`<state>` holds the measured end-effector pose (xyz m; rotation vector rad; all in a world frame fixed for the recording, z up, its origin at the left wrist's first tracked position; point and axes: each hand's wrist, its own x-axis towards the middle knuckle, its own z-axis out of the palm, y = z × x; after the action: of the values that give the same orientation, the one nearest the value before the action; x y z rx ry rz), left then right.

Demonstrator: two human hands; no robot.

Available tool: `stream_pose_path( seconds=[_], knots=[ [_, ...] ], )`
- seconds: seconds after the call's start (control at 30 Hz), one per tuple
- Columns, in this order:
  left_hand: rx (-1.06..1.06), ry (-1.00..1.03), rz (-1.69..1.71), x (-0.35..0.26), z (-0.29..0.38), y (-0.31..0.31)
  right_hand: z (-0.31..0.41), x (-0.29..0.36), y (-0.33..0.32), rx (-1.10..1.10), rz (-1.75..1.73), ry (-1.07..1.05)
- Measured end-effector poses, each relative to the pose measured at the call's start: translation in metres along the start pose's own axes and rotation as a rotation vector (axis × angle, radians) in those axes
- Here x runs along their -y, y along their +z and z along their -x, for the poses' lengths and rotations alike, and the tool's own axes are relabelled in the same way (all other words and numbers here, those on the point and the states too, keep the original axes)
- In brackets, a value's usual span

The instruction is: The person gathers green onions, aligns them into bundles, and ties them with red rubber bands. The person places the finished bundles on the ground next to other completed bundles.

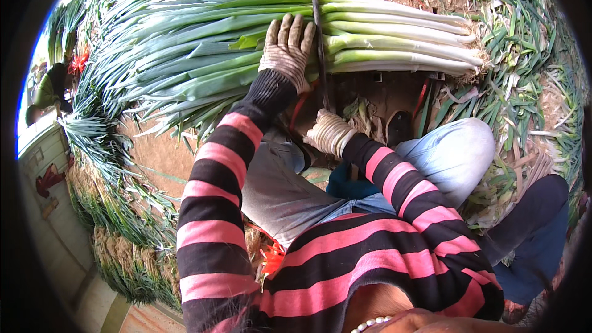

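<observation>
A thick bundle of Welsh onions or leeks (397, 46) lies crosswise before me, white roots to the right and green leaves to the left. A long, narrow dark bar or blade (321, 51) crosses over the stalks where white turns to green. My gloved left hand (289, 46) rests flat on the green leaves, just left of the bar. At the bar's near end, my gloved right hand (329, 132) is closed around it; the grip is partly hidden by the glove. Beneath the bundle, a dark support (384, 76) shows in part.
Loose leaves and trimmings (518, 69) cover the ground at right. More onion bundles (125, 254) line the left side near a pale panel (51, 194). Red plastic strips (273, 256) lie by my hip. A person (46, 90) is at far left; another's dark-trousered leg (532, 222) is at right.
</observation>
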<state>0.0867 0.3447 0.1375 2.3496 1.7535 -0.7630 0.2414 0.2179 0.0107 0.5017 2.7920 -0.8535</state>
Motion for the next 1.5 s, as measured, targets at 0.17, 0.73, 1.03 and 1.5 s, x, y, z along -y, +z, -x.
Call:
stream_pose_path(
  seconds=[0.17,0.73,1.03,1.5],
  knots=[
    [-0.057,0.019,0.012,0.017,-0.018,-0.007,0.002,0.006,-0.022,0.061,-0.011,0.067],
    [0.088,-0.016,0.027,0.026,-0.041,-0.021,0.002,0.0,-0.019,0.042,-0.182,-0.024],
    [-0.002,0.037,0.142,0.036,-0.044,-0.007,-0.046,-0.121,-0.174,-1.175,-0.065,0.706],
    [-0.039,0.068,-0.095,0.031,-0.05,0.029,-0.072,-0.141,-0.155,-0.797,0.042,0.885]
  ],
)
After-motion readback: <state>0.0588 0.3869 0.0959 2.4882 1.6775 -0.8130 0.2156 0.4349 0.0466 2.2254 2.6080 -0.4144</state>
